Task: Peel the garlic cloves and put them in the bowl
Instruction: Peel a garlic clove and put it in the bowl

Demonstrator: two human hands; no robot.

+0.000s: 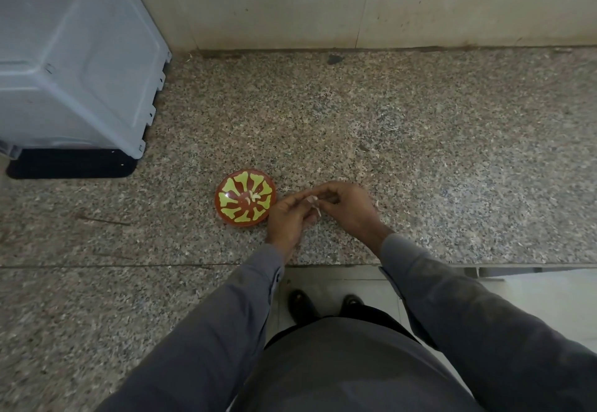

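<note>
A small red bowl [226, 214] with a yellow-green petal pattern sits on the speckled granite counter [420, 153]. A few pale peeled cloves [253, 198] lie in its middle. Just right of the bowl, my left hand [287, 218] and my right hand [349, 208] meet above the counter. Between their fingertips they pinch a small pale garlic clove [312, 200], and a thin strip of skin [318, 212] hangs down from it. A pale bit of garlic or skin [377, 205] peeks out behind my right hand on the counter.
A large grey-white appliance [74, 56] stands at the back left on a black mat [71, 163]. A tiled wall [355, 1] closes the counter's far side. The counter's front edge runs near my waist, with floor and my shoes [323, 305] below.
</note>
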